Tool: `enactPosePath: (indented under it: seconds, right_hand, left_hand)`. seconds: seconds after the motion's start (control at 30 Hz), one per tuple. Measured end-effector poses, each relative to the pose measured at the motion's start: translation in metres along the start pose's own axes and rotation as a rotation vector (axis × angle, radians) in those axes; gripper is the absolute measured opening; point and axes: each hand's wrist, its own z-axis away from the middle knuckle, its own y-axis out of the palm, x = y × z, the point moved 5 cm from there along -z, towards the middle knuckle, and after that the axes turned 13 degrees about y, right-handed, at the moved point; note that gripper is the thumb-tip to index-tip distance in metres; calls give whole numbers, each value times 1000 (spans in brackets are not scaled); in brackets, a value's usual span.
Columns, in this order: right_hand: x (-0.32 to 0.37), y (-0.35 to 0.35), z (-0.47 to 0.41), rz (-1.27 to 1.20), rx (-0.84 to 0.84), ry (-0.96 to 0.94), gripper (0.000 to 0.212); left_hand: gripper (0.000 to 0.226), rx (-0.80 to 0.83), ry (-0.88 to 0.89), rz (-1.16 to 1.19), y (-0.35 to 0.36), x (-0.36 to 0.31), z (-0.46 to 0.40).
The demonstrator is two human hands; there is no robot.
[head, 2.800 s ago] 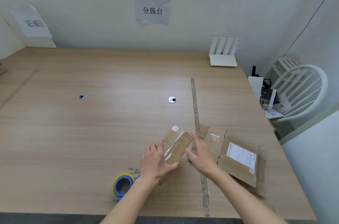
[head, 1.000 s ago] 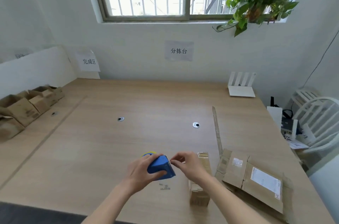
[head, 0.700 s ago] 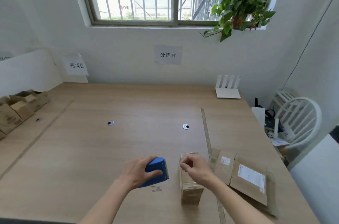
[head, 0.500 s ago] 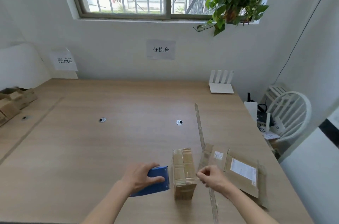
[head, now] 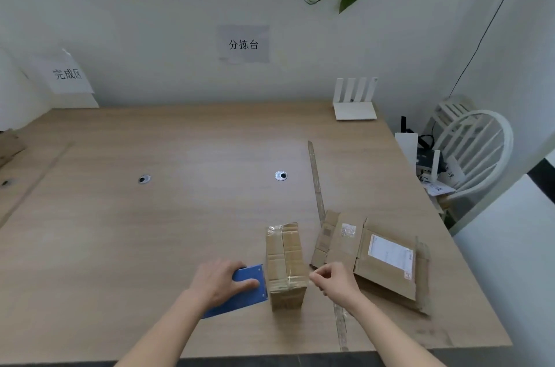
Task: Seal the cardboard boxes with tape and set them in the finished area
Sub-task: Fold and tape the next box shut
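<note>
L hand (head: pixel 221 280) grips blue tape dispenser (head: pixel 240 291); R fingers (head: pixel 319 276) pinch tape end across cardboard box (head: pixel 285 261). Risk: slack pull wrinkles tape, box tips.

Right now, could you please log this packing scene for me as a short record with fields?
left hand: grips blue tape dispenser, held against the box's left side
right hand: pinches the clear tape end beside the box's right side
small cardboard box: flaps closed, on wooden table
flattened cardboard boxes: right of the box
white router: far right of table
sign 完成区: far-left wall
</note>
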Motion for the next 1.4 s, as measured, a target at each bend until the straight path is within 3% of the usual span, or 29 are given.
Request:
enactPosePath:
  seconds: [0.4,0.57,0.7,0.77,0.83,0.93,1.4]
  right_hand:
    - [-18,24,-34,9,-40,79,23]
    - [-16,40,-37,64,-107,134,15]
    - [10,35,-35,125,-211,45,61]
    - [27,40,-29,45,-228,-33,64]
    - [35,57,-26,45,-136,-61,72]
    - [31,86,-30,97,50,-17,100]
    - [32,99,-23,230,5,-1,108]
  left_hand:
    - [61,26,-34,-2,27,6,-25]
    - [60,27,-49,32,41,4,-27]
    - [57,21,-50,61,42,1,-27]
    - [56,20,-50,74,41,3,-27]
    - [56,13,-53,93,40,3,-25]
    - [58,4,-61,110,39,7,-22]
    - [58,10,-67,89,26,31,7]
